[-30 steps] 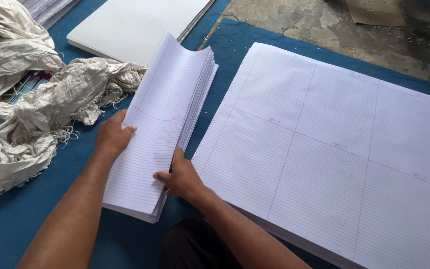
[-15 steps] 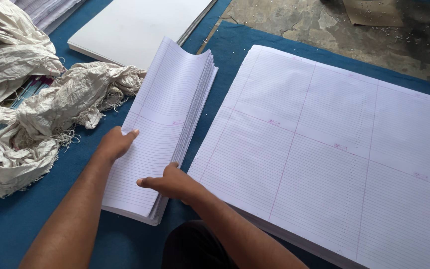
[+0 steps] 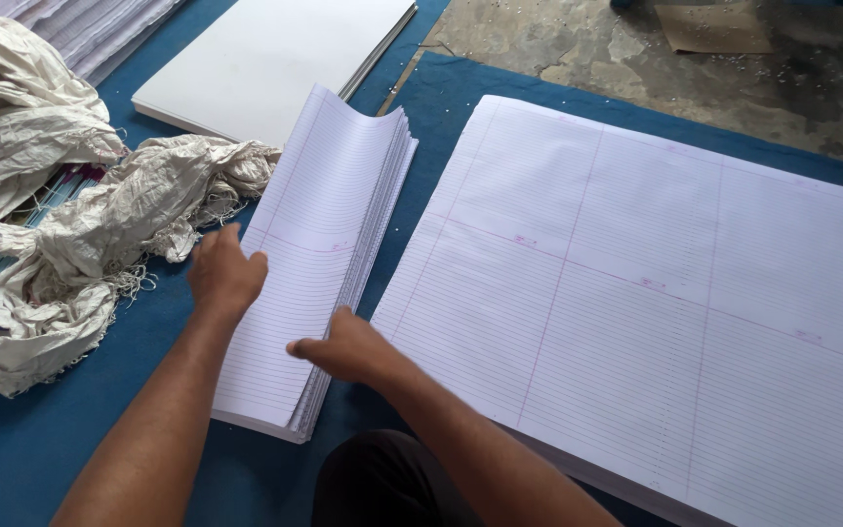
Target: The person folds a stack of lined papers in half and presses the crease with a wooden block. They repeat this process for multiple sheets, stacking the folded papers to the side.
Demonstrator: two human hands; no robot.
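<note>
Both hands rest flat and open on the folded stack of ruled sheets (image 3: pixel 329 254): left hand (image 3: pixel 224 275) on top, right hand (image 3: pixel 341 346) against its edge, gripping nothing. It looks squared up, I judge; the big pile of unfolded sheets (image 3: pixel 675 283) beside it is untouched.

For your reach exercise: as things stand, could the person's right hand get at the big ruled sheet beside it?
Probably yes: the right hand rests on the folded stack, and the big ruled sheet lies right beside it, nothing between.

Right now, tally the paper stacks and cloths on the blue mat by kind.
Ruled paper stacks: 3, folded stack under both hands, big sheets, top-left stack
Blank white stacks: 1
Crumpled cloths: 2
Total: 6
</note>
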